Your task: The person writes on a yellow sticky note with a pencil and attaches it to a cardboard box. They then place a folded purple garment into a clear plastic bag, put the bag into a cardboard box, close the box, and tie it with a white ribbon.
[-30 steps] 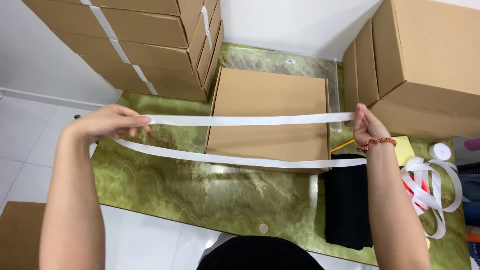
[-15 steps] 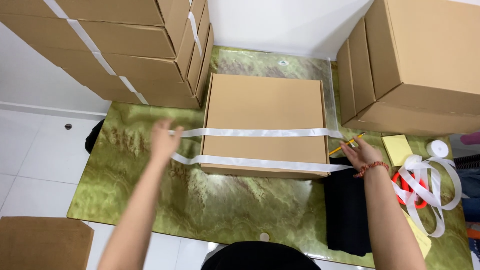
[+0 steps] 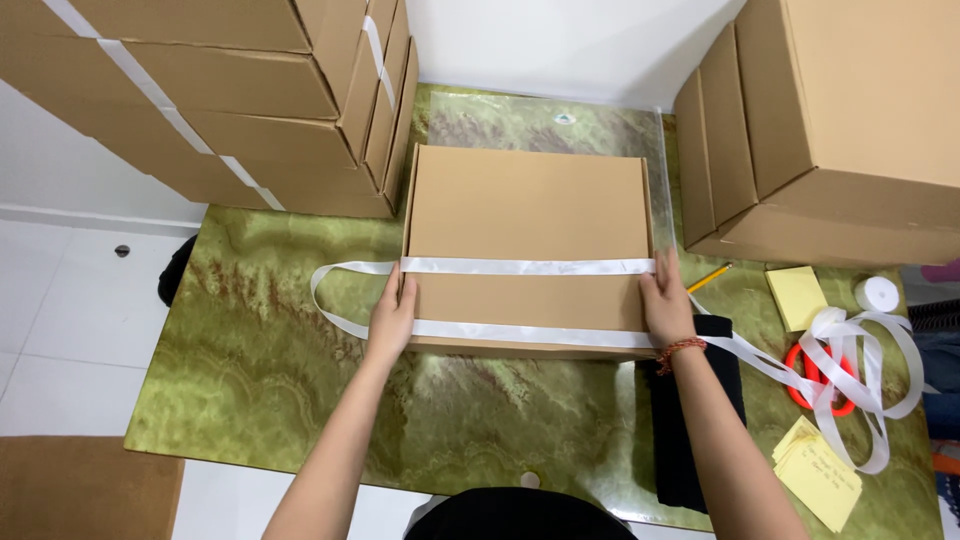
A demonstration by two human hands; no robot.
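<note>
A flat brown cardboard box (image 3: 528, 245) lies in the middle of the green marbled worktop (image 3: 270, 370), its long front edge facing the person. Two bands of white ribbon (image 3: 527, 266) run across its lid from side to side, one near the middle and one along the front edge. The left hand (image 3: 392, 318) is pressed flat against the box's left edge, fingers extended upward over the ribbon where it turns the corner; the hand is open and pinning, not gripping. The right hand (image 3: 666, 305), with a red bracelet at the wrist, lies the same way against the right edge, palm down on the ribbon there.

Past the left edge the ribbon bulges out in a slack loop on bare worktop, where there is free space out to the worktop's left rim. To the right it trails off into a loose tangle (image 3: 862, 375) lying over red-handled scissors (image 3: 822, 378), near a small ribbon spool (image 3: 880, 293), yellow sticky notes (image 3: 796, 296), a pencil (image 3: 708, 278) and a black cloth (image 3: 700, 420).

Room behind is tight: a stack of cartons (image 3: 230, 100) sits just beside the box's back-left corner, and larger cartons (image 3: 840, 130) crowd the right rear. The strip of worktop in front of the box is open.
</note>
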